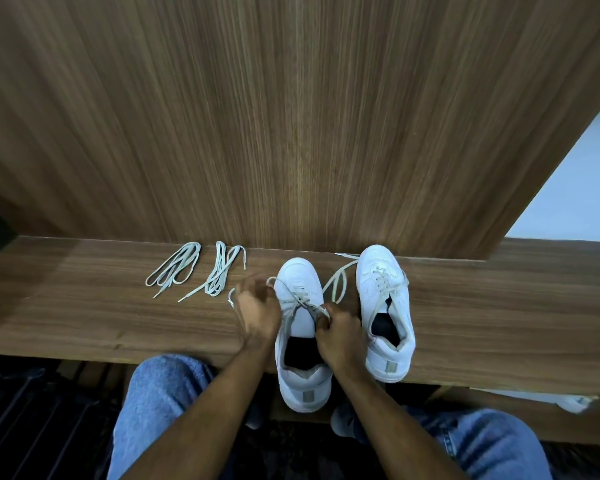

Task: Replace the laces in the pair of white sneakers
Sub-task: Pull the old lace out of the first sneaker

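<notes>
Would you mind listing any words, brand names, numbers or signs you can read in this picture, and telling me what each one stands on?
No text can be read.
Left sneaker, grey heel tab: no print to be made out.
Right sneaker, grey heel tab: likewise blank or too blurred to tell.
Two spare lace bundles, wooden shelf, wood panel: no lettering shows.

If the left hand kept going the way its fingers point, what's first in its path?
Probably nothing soon: the left hand points up-left across bare shelf; the nearer spare lace bundle lies just left of that line.
</notes>
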Action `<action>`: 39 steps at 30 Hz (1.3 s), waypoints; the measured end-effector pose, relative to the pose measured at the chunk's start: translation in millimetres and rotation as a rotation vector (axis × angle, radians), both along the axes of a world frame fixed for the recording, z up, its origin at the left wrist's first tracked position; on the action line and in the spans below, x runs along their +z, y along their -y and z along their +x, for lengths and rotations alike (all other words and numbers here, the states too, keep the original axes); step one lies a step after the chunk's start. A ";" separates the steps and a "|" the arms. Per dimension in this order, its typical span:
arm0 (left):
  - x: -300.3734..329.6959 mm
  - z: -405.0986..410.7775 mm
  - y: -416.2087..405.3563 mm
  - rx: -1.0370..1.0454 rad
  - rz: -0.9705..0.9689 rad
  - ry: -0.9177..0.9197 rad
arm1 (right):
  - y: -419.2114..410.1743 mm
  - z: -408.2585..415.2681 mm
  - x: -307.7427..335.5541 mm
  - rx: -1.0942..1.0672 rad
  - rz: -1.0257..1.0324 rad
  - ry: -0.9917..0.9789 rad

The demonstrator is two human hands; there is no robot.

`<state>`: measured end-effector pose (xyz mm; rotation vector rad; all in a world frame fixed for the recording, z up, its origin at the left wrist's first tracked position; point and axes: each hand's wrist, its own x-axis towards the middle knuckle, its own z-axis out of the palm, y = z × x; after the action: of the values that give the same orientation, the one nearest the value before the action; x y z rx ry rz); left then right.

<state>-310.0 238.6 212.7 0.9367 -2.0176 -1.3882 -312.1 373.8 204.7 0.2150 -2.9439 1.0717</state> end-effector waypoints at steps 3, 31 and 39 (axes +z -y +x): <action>-0.9 4.7 -7.6 -0.233 -0.497 0.189 | 1.1 -0.1 0.0 -0.005 -0.009 -0.008; 0.2 3.0 -19.4 -0.465 -0.844 0.505 | -1.4 2.4 6.1 0.010 -0.001 0.002; 22.5 -11.0 -1.6 -0.322 -0.746 0.301 | -2.4 0.9 2.3 0.021 0.004 0.022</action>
<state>-320.9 240.2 235.2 0.5083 -2.7033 -0.5268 -311.3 376.1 206.9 0.2364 -2.9694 1.0782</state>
